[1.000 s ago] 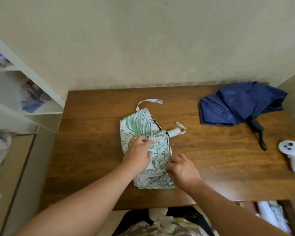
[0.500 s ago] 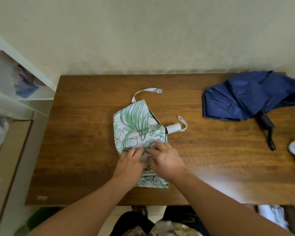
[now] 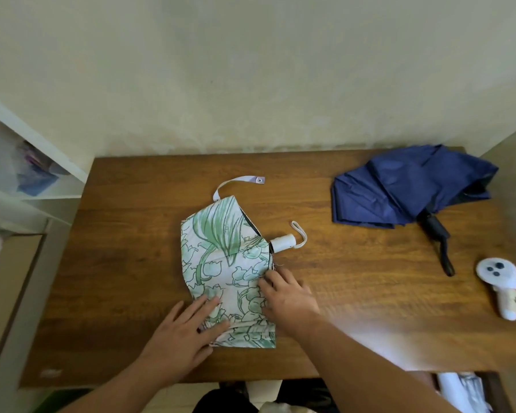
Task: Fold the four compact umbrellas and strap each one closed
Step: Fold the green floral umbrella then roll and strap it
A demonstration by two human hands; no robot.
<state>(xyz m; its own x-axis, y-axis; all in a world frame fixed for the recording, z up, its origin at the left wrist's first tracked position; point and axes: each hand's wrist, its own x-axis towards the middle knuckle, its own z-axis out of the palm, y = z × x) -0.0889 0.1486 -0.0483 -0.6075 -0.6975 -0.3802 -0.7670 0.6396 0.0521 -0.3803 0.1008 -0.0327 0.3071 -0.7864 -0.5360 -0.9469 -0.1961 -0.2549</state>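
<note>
At table centre the floral umbrella (image 3: pixel 225 263) is pressed flat by the straight-fingered left hand (image 3: pixel 181 332) and right hand (image 3: pixel 289 296), strap (image 3: pixel 239 183) unfastened; the navy umbrella (image 3: pixel 405 186) at 2 o'clock is judged still unfolded.

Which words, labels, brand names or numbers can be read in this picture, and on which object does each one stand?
No text can be read anywhere.
Pale mark on the table's near left corner: too blurred to tell whether it is writing.
White controller: only dark buttons, no letters visible.
Floral umbrella and navy umbrella: no label visible.
White strap: only a snap, no writing.
</note>
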